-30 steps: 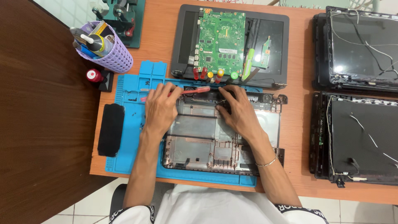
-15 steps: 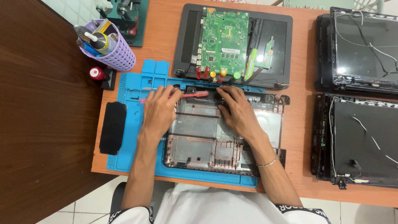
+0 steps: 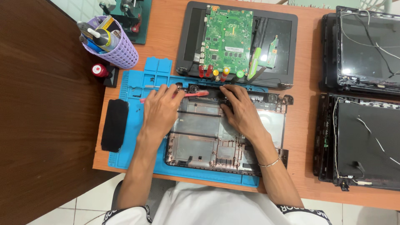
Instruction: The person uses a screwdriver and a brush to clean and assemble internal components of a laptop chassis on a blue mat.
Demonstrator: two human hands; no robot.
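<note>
Left of the open laptop base [image 3: 216, 133], the left hand [image 3: 160, 110] has its grip closed on a red-handled screwdriver [image 3: 189, 94], tip at the base's rear edge. The right hand [image 3: 241, 112] presses flat on that edge, grip open, seemingly steadying it on the blue mat [image 3: 137, 146].

Two dark rectangular laptop screens at three o'clock on desk [image 3: 166, 46]: upper screen [image 3: 366, 50], lower screen [image 3: 366, 141].

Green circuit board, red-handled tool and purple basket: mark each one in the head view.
green circuit board [image 3: 228, 35], head view, middle of the board's face.
red-handled tool [image 3: 195, 94], head view, on the red handle right of the left hand [image 3: 160, 110].
purple basket [image 3: 121, 54], head view, on its perforated side wall.
</note>
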